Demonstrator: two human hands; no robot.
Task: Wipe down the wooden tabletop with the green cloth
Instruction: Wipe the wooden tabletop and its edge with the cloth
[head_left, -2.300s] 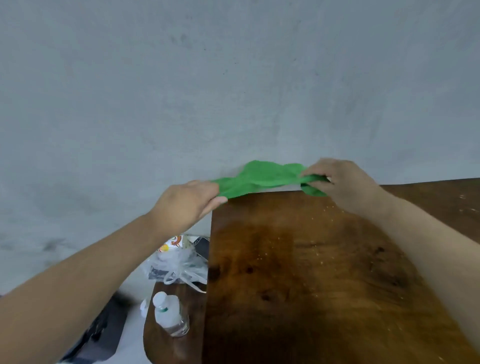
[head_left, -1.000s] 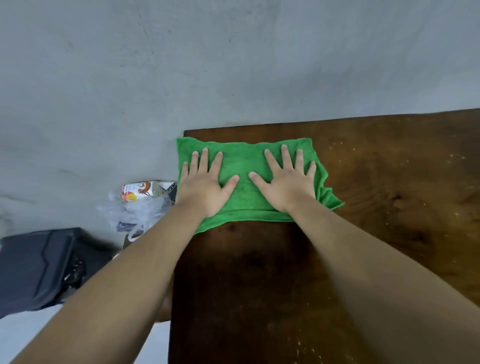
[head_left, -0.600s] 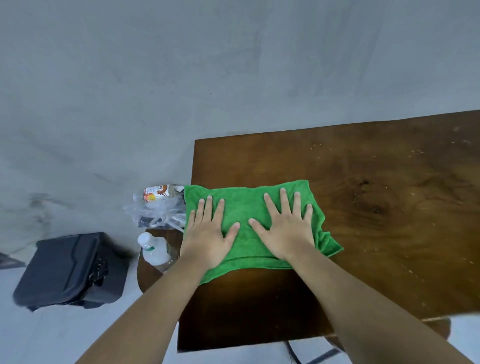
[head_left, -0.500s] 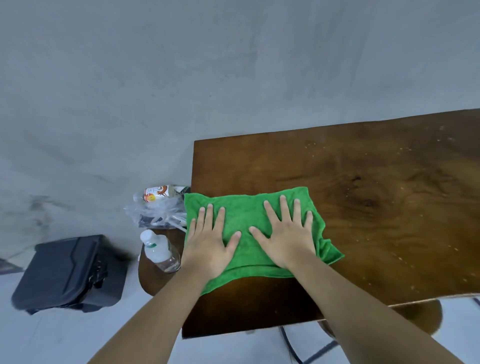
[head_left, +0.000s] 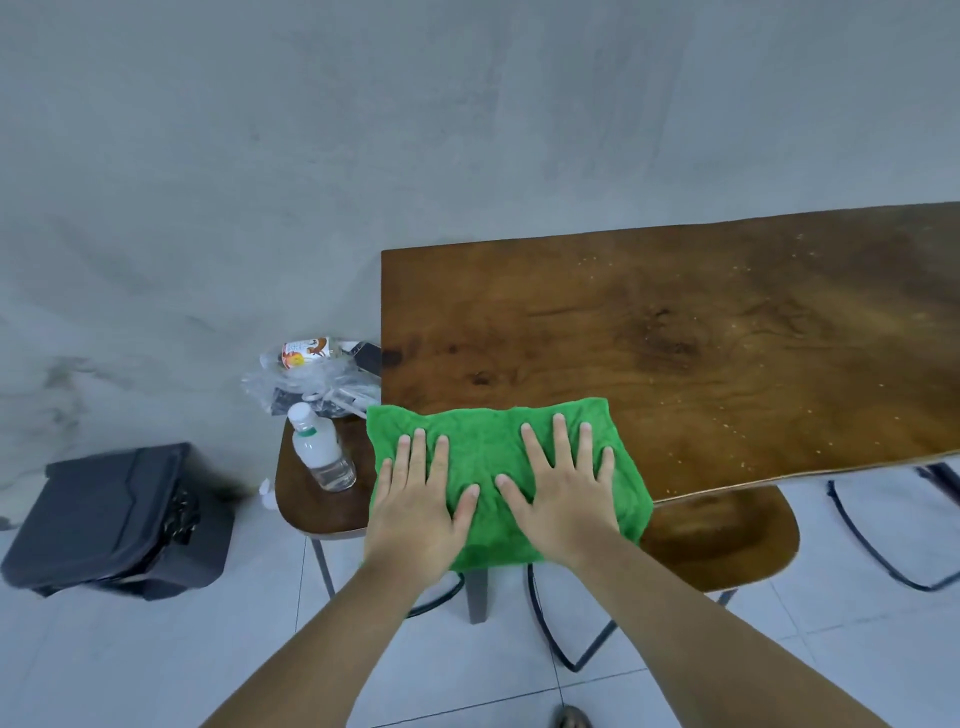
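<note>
The green cloth lies spread flat at the near left corner of the dark wooden tabletop, its near edge hanging over the table's front edge. My left hand and my right hand both press palm-down on the cloth, side by side, with fingers spread. Neither hand grips the fabric. Pale crumbs dot the wood to the right of the cloth.
Left of the table, a round wooden stool carries a clear plastic bottle and a plastic bag of items. A black case sits on the tiled floor at the left. Another wooden stool stands under the table's front edge.
Both hands have dragged the flattened cloth from the table's far left corner back to its near edge. Earlier the hands held the cloth stretched in the air.
</note>
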